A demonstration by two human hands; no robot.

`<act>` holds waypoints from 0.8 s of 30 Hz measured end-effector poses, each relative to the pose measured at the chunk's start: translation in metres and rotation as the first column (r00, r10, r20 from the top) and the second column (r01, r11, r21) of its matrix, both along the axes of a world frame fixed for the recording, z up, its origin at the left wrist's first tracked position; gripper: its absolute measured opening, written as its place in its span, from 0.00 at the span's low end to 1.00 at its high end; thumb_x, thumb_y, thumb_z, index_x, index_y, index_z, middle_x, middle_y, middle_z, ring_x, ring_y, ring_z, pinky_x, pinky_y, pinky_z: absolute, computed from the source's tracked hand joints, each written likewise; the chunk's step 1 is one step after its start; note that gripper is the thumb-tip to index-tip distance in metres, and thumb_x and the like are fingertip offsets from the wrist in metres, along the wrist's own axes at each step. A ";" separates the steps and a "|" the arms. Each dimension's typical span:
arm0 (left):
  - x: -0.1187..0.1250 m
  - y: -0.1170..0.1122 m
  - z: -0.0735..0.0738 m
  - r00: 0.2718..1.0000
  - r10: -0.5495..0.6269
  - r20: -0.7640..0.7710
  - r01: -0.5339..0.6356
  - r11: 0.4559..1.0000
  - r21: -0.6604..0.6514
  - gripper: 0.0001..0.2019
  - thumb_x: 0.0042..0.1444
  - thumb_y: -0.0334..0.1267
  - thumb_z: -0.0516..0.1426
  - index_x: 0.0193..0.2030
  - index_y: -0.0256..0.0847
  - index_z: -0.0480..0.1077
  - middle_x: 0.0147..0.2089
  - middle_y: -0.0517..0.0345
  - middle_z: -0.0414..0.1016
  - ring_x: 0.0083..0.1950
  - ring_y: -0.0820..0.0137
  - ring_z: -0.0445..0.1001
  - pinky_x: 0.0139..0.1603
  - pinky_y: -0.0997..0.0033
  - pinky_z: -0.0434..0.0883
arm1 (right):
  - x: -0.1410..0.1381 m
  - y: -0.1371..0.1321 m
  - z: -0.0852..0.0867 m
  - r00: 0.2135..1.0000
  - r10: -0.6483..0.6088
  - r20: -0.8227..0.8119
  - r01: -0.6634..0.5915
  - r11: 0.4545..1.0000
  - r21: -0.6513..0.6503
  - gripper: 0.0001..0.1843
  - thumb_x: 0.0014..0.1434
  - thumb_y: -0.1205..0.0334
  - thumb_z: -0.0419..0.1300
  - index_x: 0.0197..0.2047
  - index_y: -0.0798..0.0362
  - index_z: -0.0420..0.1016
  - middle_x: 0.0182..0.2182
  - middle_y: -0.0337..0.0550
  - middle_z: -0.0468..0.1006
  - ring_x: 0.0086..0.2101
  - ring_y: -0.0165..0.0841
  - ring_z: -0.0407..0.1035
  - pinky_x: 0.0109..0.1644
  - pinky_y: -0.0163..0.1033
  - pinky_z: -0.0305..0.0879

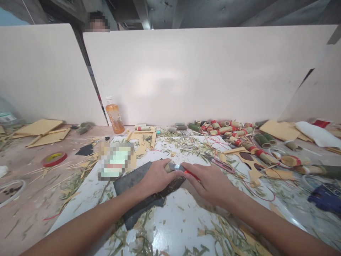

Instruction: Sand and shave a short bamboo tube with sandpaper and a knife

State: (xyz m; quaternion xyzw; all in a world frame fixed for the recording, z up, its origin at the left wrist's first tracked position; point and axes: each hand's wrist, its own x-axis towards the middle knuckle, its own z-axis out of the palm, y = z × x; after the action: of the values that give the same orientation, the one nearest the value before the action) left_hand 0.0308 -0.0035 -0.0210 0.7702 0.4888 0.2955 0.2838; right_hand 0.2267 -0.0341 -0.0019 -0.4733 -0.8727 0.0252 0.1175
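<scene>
My left hand is closed around a short bamboo piece, most of it hidden by the fingers. My right hand grips a knife with a red handle. Its short metal blade points left and meets the bamboo between my two thumbs; I cannot tell how deep it sits. Beneath my left hand lies a dark grey sheet, like sandpaper, on a white board strewn with green and pale shavings.
A phone lies left of my hands, behind it a drink bottle. Red-banded bamboo pieces are heaped at the back right. Red tape lies at left, a dark blue object at right. A white partition stands behind; a person's head shows above.
</scene>
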 end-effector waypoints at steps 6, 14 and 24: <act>0.001 -0.001 -0.001 0.995 0.095 0.007 -0.094 0.994 -0.050 0.22 0.53 0.57 0.55 0.24 0.40 0.59 0.23 0.66 0.59 0.27 0.73 0.57 0.27 0.72 0.53 | 0.008 0.011 0.001 0.973 -0.219 -0.071 0.223 0.974 0.046 0.19 0.69 0.53 0.42 0.53 0.48 0.68 0.31 0.43 0.80 0.30 0.39 0.73 0.30 0.37 0.55; -0.009 -0.003 0.012 0.995 -0.047 0.087 0.057 0.992 -0.111 0.15 0.57 0.50 0.54 0.42 0.40 0.66 0.34 0.57 0.72 0.34 0.67 0.69 0.34 0.68 0.64 | 0.016 0.011 0.005 0.985 -0.054 -0.161 0.046 0.997 -0.055 0.18 0.69 0.52 0.41 0.47 0.50 0.68 0.26 0.40 0.75 0.26 0.36 0.68 0.30 0.37 0.54; -0.011 -0.003 0.012 0.981 -0.151 0.118 0.162 0.983 -0.088 0.17 0.51 0.45 0.62 0.45 0.43 0.68 0.41 0.59 0.75 0.41 0.65 0.71 0.41 0.68 0.66 | 0.009 0.006 0.002 0.989 0.112 -0.093 -0.114 0.993 -0.016 0.15 0.68 0.54 0.46 0.45 0.50 0.71 0.29 0.40 0.76 0.27 0.33 0.68 0.30 0.35 0.52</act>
State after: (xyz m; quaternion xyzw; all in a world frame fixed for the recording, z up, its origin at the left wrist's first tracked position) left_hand 0.0198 -0.0066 -0.0091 0.7740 0.4238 0.2906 0.3699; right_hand 0.2360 -0.0278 0.0001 -0.4228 -0.8913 0.0629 0.1511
